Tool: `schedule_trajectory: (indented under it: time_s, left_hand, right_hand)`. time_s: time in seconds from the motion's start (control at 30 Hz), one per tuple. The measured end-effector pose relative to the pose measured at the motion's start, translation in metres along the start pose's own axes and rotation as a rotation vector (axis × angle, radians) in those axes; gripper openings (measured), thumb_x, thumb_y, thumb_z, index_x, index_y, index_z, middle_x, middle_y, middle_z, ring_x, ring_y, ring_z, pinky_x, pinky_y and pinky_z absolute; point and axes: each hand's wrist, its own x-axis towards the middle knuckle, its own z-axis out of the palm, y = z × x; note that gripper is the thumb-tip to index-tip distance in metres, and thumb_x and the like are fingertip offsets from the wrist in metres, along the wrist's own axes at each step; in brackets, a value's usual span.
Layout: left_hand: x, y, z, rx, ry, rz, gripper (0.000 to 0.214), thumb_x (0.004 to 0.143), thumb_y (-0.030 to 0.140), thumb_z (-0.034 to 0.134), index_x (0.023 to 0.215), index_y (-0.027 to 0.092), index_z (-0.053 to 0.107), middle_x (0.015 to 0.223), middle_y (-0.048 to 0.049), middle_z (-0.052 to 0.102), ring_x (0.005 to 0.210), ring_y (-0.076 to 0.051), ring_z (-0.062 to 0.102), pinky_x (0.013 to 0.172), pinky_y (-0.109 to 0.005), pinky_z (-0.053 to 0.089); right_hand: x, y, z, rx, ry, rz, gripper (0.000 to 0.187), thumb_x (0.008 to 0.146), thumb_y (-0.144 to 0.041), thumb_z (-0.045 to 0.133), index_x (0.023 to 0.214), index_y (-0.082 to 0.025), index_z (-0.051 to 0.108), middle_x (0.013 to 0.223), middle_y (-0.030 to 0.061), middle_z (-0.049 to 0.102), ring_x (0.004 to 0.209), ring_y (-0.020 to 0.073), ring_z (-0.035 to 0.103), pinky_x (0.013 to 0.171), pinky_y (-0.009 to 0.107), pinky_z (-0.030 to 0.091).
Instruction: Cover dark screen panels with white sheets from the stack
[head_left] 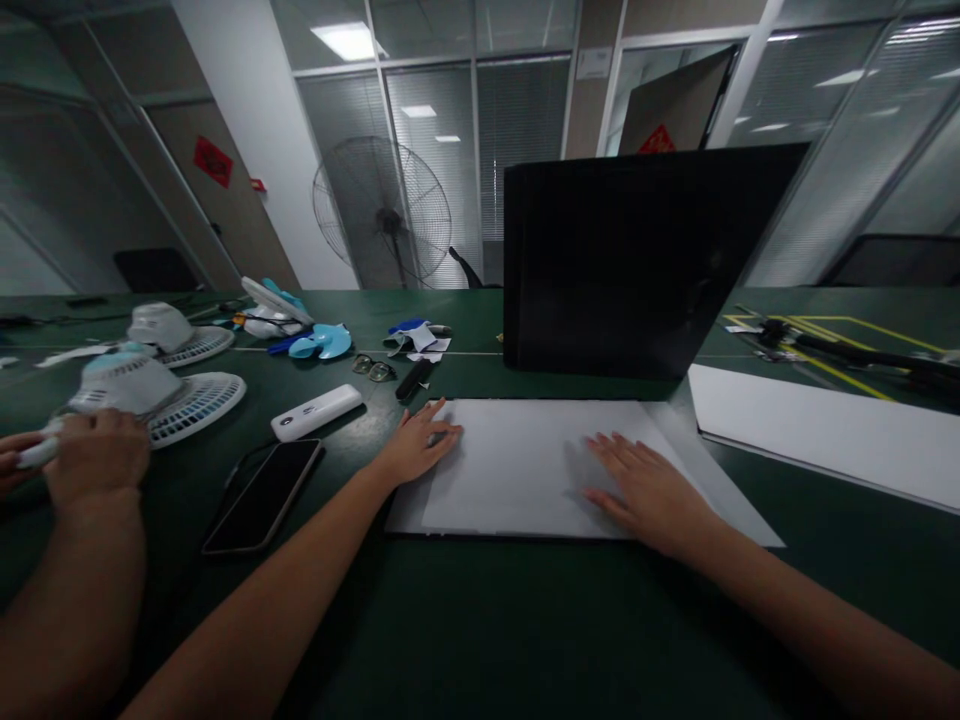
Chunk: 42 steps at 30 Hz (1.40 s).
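Observation:
My left hand lies flat, fingers spread, on the left edge of a white sheet on the green table. Further right, my right hand rests palm down on the same sheet, fingers stretched out. The sheet sits on a larger white board. A black panel stands upright just behind the sheet. Neither hand holds anything.
A co-worker's hands at the left grip a white fan part. Near them lie a black phone, a white power bank, glasses, blue fan blades and more fan grilles. White boards lie at the right.

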Motion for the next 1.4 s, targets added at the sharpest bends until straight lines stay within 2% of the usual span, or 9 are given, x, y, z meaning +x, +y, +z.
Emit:
schedule_trajectory:
  time_s: [0.13,0.23,0.33,0.47,0.63,0.87,1.1,1.27,1.4]
  left_hand:
    - [0.002,-0.003,0.001,-0.005,0.062,-0.084,0.036,0.101,0.042,0.053,0.128,0.028,0.073,0.167,-0.0104,0.038,0.154,-0.039,0.035,0.122,-0.074,0.019]
    - [0.002,-0.003,0.0,0.001,0.056,-0.124,0.049,0.093,0.02,0.051,0.138,0.029,0.066,0.167,-0.0087,0.038,0.155,-0.036,0.035,0.122,-0.075,0.02]
    - [0.001,-0.004,-0.001,0.024,0.033,-0.135,0.066,0.087,0.012,0.046,0.149,0.03,0.058,0.169,-0.0065,0.035,0.156,-0.036,0.031,0.123,-0.073,0.019]
    - [0.003,-0.006,0.002,0.053,0.031,-0.169,0.06,0.092,0.016,0.046,0.149,0.03,0.059,0.167,-0.0067,0.04,0.156,-0.035,0.032,0.125,-0.07,0.019]
    - [0.006,-0.009,0.005,0.056,0.077,-0.207,0.043,0.102,0.033,0.049,0.14,0.03,0.067,0.163,-0.008,0.046,0.152,-0.035,0.04,0.124,-0.067,0.024]
    - [0.005,-0.012,0.006,0.053,0.114,-0.179,0.041,0.103,0.038,0.05,0.139,0.028,0.066,0.161,-0.01,0.049,0.15,-0.033,0.044,0.124,-0.066,0.025]
    - [0.005,-0.014,0.006,0.069,0.06,-0.157,0.049,0.103,0.034,0.046,0.15,0.028,0.057,0.165,-0.0114,0.042,0.155,-0.036,0.035,0.123,-0.07,0.023]
    - [0.005,-0.014,0.005,0.064,0.061,-0.15,0.048,0.103,0.034,0.046,0.15,0.029,0.057,0.165,-0.0094,0.041,0.155,-0.036,0.035,0.124,-0.069,0.023]
    - [0.005,-0.015,0.006,0.064,0.058,-0.156,0.049,0.103,0.034,0.046,0.15,0.03,0.057,0.166,-0.01,0.041,0.155,-0.035,0.035,0.124,-0.069,0.022]
  right_hand:
    - [0.003,0.009,0.01,-0.064,0.01,0.138,0.088,0.099,-0.076,0.03,0.163,-0.017,0.04,0.167,0.0137,0.033,0.152,0.0396,0.033,0.124,0.063,0.027]
    - [0.001,0.008,0.011,-0.052,0.02,0.103,0.09,0.097,-0.08,0.026,0.161,-0.02,0.045,0.167,0.0123,0.032,0.152,0.0407,0.033,0.124,0.065,0.027]
    - [0.0,0.005,0.009,-0.041,0.037,0.046,0.087,0.098,-0.079,0.025,0.159,-0.021,0.049,0.165,0.0109,0.038,0.149,0.0389,0.038,0.124,0.062,0.028]
    - [0.004,0.012,0.01,-0.032,0.053,0.02,0.084,0.099,-0.076,0.026,0.161,-0.022,0.045,0.165,0.0095,0.038,0.149,0.034,0.04,0.125,0.055,0.03]
    - [0.014,0.036,0.023,-0.114,0.107,0.24,0.095,0.097,-0.078,0.027,0.164,-0.011,0.037,0.168,0.0217,0.025,0.155,0.041,0.025,0.125,0.059,0.025]
    - [0.014,0.048,0.029,-0.102,0.059,0.244,0.098,0.097,-0.078,0.024,0.157,-0.003,0.045,0.159,0.0287,0.038,0.15,0.0422,0.035,0.122,0.059,0.03]
    - [0.013,0.047,0.02,-0.106,0.048,0.269,0.092,0.098,-0.078,0.022,0.152,-0.009,0.053,0.155,0.026,0.044,0.139,0.0438,0.047,0.108,0.063,0.044]
    - [0.023,0.097,0.008,-0.118,0.072,0.295,0.076,0.104,-0.066,0.028,0.151,-0.013,0.055,0.152,0.02,0.05,0.135,0.0383,0.051,0.112,0.057,0.041]
    - [0.019,0.167,0.0,-0.185,0.126,0.445,0.073,0.105,-0.055,0.042,0.161,-0.009,0.041,0.165,0.0253,0.03,0.15,0.0404,0.032,0.115,0.053,0.033]
